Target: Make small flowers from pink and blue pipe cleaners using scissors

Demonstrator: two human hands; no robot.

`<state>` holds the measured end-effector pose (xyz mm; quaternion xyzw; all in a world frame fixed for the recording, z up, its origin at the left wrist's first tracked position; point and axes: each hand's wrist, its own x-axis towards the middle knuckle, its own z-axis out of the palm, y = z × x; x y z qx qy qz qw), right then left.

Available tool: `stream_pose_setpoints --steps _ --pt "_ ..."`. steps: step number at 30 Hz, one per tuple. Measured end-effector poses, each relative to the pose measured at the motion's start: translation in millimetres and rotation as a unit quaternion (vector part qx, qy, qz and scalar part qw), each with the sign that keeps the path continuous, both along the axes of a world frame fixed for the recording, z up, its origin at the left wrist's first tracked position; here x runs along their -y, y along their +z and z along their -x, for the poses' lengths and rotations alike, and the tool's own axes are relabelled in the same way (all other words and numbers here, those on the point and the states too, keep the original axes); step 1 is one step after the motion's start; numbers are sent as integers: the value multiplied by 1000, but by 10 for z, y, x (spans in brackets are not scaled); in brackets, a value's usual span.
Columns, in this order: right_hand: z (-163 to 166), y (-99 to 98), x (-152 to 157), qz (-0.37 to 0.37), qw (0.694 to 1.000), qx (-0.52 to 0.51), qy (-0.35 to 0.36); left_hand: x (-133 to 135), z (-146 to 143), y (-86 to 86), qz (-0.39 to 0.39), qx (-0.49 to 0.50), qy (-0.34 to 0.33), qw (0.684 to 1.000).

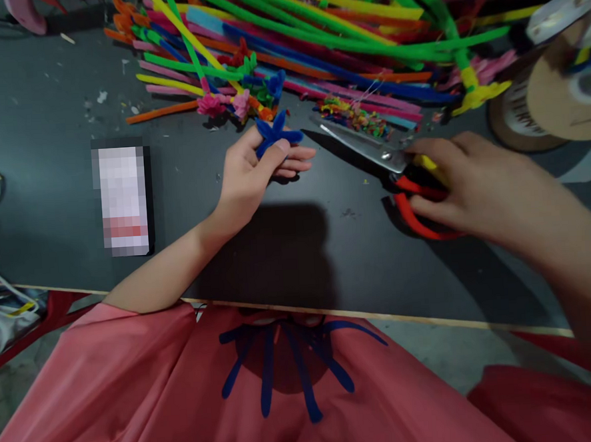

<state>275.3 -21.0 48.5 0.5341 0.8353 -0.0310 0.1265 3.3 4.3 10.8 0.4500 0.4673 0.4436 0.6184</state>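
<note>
My left hand [257, 170] rests palm up on the dark table [65, 215] and pinches a small blue pipe-cleaner star [276, 134] between thumb and fingers. My right hand [453, 184] lies on the table to the right, fingers curled over the red and yellow handles of a pair of scissors [403, 174]. The metal blades point up and left, toward a little heap of coloured trimmings [356, 116]. Several blue pipe-cleaner pieces [289, 365] lie on my pink lap below the table edge.
A big pile of coloured pipe cleaners [314, 40] fills the far side of the table, with small finished flowers [228, 104] at its near edge. Cardboard ribbon spools [558, 91] stand at the right. A blurred-out rectangle [122, 199] lies at the left.
</note>
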Motion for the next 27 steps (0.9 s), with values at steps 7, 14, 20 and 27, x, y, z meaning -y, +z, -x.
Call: stream_pose_setpoints --steps 7,14,20,27 --pt "-22 131 45 -33 971 -235 -23 22 -26 65 24 21 -19 999" --pt "37 123 64 38 983 -176 -35 33 -35 89 38 23 -24 999" --pt "80 90 105 39 982 -185 5 33 -40 74 30 48 -20 998" --pt "105 66 108 18 974 -222 37 34 -46 44 32 35 -16 999"
